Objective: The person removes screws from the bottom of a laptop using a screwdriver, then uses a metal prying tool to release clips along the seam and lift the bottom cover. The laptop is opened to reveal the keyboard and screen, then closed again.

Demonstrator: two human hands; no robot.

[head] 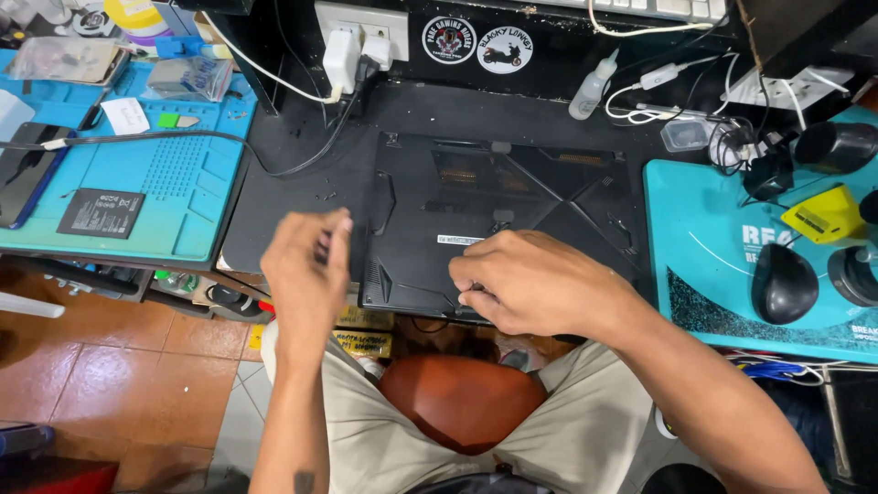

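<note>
Now, the black plastic laptop turned bottom-up (512,220) lies on the dark bench top (293,192), square in front of the person, its near edge at the bench's front. A small white rectangular label (460,240) sits near the middle of its underside. The right hand (530,284) rests on the near edge of that laptop, fingers curled together and pinched down at the casing; whether anything sits between the fingertips I cannot tell. The left hand (306,265) hovers just left of the laptop's near corner, blurred, fingers drawn loosely together, and whether it holds anything I cannot tell either.

Moving outward: to the left, a bright blue silicone work mat (174,174) carries a flat black rectangular pack with white print (101,212), a small white paper slip (125,115) and a clear plastic bag (190,79). Behind the laptop, a white power adapter (342,55) is plugged in above the bench, and two round stickers (476,41), black and white, sit side by side on the dark panel. A small clear squeeze bottle (591,90) stands right of them. To the right, a teal mat with white lettering (722,265) holds a yellow wedge-shaped tool with a label (821,217) and a black rounded mouse (783,283).
</note>
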